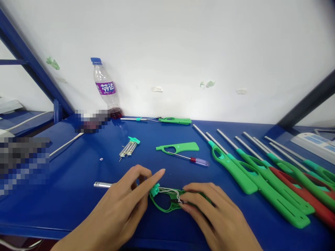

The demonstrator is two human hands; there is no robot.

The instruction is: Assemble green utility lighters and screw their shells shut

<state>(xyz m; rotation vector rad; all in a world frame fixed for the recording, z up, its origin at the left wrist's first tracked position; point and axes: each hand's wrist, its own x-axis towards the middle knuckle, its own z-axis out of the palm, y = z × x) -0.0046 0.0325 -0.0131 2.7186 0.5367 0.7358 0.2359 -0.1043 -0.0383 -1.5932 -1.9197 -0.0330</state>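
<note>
The open green casing [164, 210] lies near the table's [86, 205] front edge, white wires [178, 196] running along it. The right hand [216, 212] pinches its handle end, fingers close together. The left hand [128, 202] curls over the metal tube [102, 185] beside the teal collar [155, 190]; hidden fingertips leave its grip unclear. Beyond lie a screwdriver [200, 161], touching a green shell [187, 147], and small metal parts [128, 149]. Lighters [235, 172] crowd the right; a bottle [106, 87] leans against the wall [178, 52].
</note>
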